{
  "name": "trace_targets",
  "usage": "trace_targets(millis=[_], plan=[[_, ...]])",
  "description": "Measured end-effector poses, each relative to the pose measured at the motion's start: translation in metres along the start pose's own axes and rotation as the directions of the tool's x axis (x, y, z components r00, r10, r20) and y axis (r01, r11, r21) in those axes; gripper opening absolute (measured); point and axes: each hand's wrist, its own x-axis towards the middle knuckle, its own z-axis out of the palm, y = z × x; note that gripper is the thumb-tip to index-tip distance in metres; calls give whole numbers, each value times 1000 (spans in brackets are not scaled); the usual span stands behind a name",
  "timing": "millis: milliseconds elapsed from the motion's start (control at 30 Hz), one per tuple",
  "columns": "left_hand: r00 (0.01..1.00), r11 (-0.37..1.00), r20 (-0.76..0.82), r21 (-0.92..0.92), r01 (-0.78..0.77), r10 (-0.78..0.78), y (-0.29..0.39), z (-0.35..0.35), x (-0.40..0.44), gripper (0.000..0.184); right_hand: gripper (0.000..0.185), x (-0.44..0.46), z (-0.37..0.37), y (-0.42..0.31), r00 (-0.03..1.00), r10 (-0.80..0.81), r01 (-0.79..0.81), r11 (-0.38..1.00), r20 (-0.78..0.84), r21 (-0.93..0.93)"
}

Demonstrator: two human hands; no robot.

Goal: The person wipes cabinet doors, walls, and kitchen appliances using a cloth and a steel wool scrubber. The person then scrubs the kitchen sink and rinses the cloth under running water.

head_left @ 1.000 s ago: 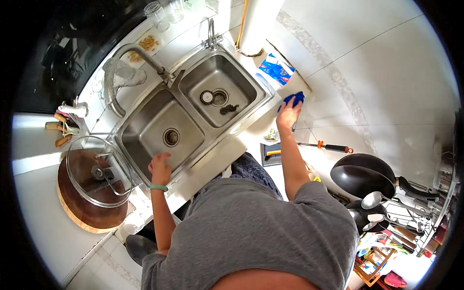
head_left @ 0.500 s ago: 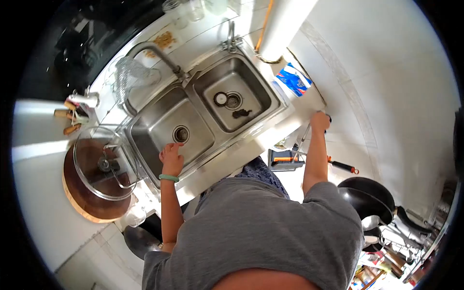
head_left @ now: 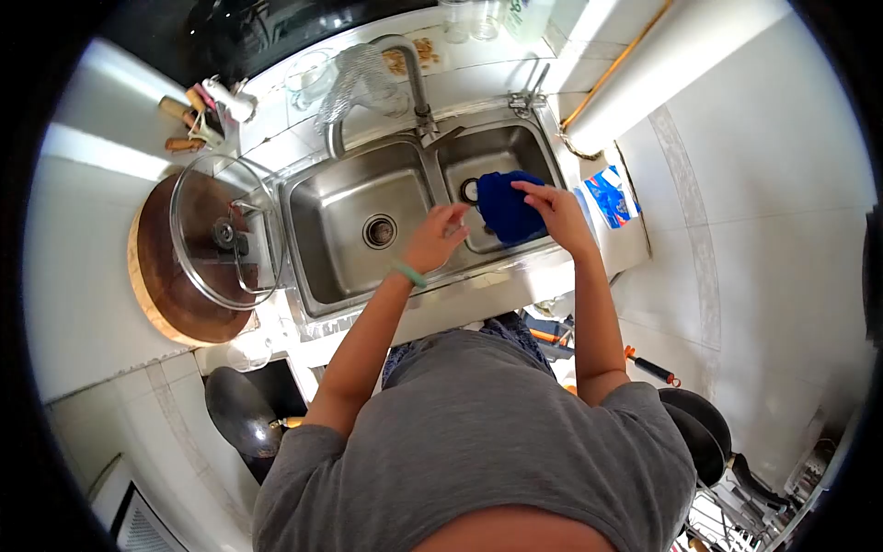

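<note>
A dark blue cloth (head_left: pixel 509 207) hangs over the right sink basin (head_left: pixel 457 145), pinched at its upper right edge by the fingers of my right hand (head_left: pixel 559 217). My left hand (head_left: pixel 436 240) is over the front end of the divider between the basins, just left of the cloth and apart from it. Its thumb and fingers are loosely bent with gaps between them, and nothing shows in them. A green bangle (head_left: pixel 409 274) circles my left wrist. Behind the cloth, part of a round dark ring (head_left: pixel 469 190) shows; the rest of the basin floor there is covered.
The left basin (head_left: pixel 345 198) has a drain (head_left: pixel 379 231). A curved faucet (head_left: pixel 416 78) rises behind, with crinkled clear plastic (head_left: pixel 363 83) by it. A glass lid (head_left: pixel 187 244) leans over a round wooden board (head_left: pixel 152 271) at left. A blue packet (head_left: pixel 608 197) lies at right.
My right hand has come up from low at the right to the right basin, and a blue cloth is now in it. My left hand has moved right, from the left basin to the divider.
</note>
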Motion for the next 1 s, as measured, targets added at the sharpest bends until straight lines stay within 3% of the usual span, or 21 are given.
trace_targets(millis=[67, 100, 167, 200, 267, 300, 367, 433, 467, 500, 567, 633, 700, 767, 867, 933, 967, 1000], plan=[[947, 978, -262, -38, -204, 187, 22, 3, 13, 50, 26, 8, 0, -20, 992, -123, 123, 992, -35, 8], [942, 977, -277, -36, -209, 191, 34, -2, 19, 50, 26, 12, -3, -25, 990, -135, 136, 991, -27, 3], [842, 872, -254, 265, -412, 475, 60, -15, 32, 62, 27, 24, -13, -37, 964, -207, 222, 972, 166, -72], [835, 870, -269, 269, -413, 480, 73, -20, 38, 62, 28, 26, -19, -49, 955, -226, 233, 972, 192, -14], [737, 721, 5, 202, -663, 676, 92, -30, 50, 74, 27, 30, -34, -75, 928, -246, 251, 968, 280, 17], [734, 719, -3, 208, -664, 679, 93, -34, 57, 74, 27, 34, -39, -82, 898, -258, 255, 965, 356, 54], [867, 899, 262, -6, -438, 424, 88, -40, 76, 76, 30, 40, -48, -89, 859, -325, 318, 944, 395, 85], [879, 911, 297, 63, -408, 373, 88, -48, 88, 68, 34, 41, -56, -102, 879, -317, 343, 939, 356, -12], [903, 876, 359, 321, -359, 238, 94, -52, 89, 61, 39, 41, -62, -105, 902, -198, 286, 940, 383, -188], [920, 772, 381, 557, -307, 90, 96, -54, 88, 55, 39, 43, -63, -98, 904, -195, 284, 940, 381, -192], [934, 771, 330, 555, -312, 141, 89, -55, 83, 51, 40, 49, -59, -71, 865, -388, 501, 688, 317, -525], [972, 654, 226, 725, -216, 71, 85, -52, 80, 55, 40, 52, -55, -46, 859, -377, 507, 721, 346, -471], [975, 659, 219, 730, -179, 21, 80, -46, 82, 56, 36, 54, -46, -14, 919, -287, 394, 613, 272, -684], [976, 662, 216, 736, -143, -30, 71, -41, 86, 58, 33, 51, -48, -9, 912, -286, 409, 604, 294, -684], [975, 737, 220, 662, -136, -18, 74, -35, 87, 64, 27, 47, -57, -2, 932, -261, 358, 772, 252, -525], [957, 692, 175, 721, 36, -232, 86, -36, 89, 56, 26, 48, -60, 14, 933, -286, 360, 775, 219, -520], [954, 694, 181, 719, 37, -238, 82, -34, 91, 56, 25, 49, -60, 25, 930, -318, 367, 774, 186, -516], [960, 612, 221, 788, -72, -172, 76, -34, 94, 48, 23, 52, -59, 40, 886, -425, 456, 721, 186, -522]])
